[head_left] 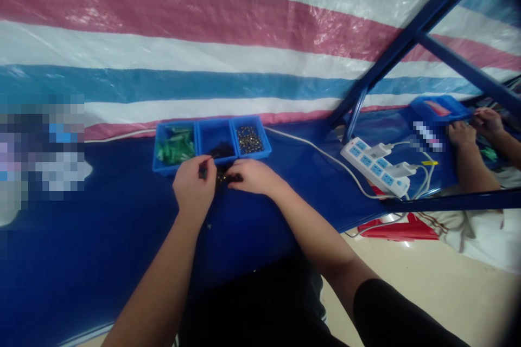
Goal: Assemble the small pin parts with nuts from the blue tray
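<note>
My left hand [194, 181] is closed, thumb and fingers pinched round a small dark piece whose kind I cannot make out. Beside it, my right hand [255, 176] is closed on another small dark piece [235, 178]. Brass-coloured glints show between the two hands, and the fingertips partly cover both pieces. Just beyond the hands stand three joined blue bins. Green plastic pieces [178, 143] fill the left bin, a small dark heap [222, 150] lies in the middle bin, and small brass-and-silver metal parts [249, 140] lie in the right bin.
A white power strip [375, 167] with plugged-in adapters and white cables lies on the blue table [122, 244] to the right. Blue metal frame bars [391, 54] rise there. Beyond them, a co-worker's hands [464, 133] are near another blue bin [451, 105]. Striped sheeting hangs behind.
</note>
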`<action>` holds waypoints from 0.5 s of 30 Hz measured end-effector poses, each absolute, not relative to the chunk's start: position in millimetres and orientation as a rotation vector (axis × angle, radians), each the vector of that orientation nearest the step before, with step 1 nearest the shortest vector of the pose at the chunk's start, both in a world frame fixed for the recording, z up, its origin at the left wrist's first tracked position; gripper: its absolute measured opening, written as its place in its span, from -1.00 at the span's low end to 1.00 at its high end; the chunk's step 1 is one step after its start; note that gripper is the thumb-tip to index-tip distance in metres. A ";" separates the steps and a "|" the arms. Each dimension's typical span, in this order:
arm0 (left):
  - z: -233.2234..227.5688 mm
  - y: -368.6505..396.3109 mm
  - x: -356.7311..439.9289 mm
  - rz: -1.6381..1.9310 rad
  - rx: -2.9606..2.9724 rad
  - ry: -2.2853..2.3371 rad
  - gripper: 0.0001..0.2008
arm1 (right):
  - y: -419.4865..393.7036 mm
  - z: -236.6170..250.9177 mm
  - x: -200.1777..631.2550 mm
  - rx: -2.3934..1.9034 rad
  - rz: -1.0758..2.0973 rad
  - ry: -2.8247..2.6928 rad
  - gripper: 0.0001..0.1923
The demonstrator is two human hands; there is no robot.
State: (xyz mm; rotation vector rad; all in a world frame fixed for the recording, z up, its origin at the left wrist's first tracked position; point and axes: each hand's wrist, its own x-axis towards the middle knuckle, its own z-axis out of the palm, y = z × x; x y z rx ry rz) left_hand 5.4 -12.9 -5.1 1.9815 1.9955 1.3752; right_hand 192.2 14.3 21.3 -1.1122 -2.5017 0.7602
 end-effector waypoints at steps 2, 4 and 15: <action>-7.5 -11.8 4.6 1.366 2.010 1.998 -0.76 | 15.2 19.3 192.7 -1.096 0.754 -2.510 -0.80; -9.3 -10.9 3.6 1.372 2.043 1.978 -0.77 | 15.7 16.9 193.0 -1.075 0.755 -2.507 -0.84; -2.4 -12.1 9.5 1.273 2.102 2.004 -0.78 | 14.3 18.3 191.6 -0.983 0.797 -2.526 -0.71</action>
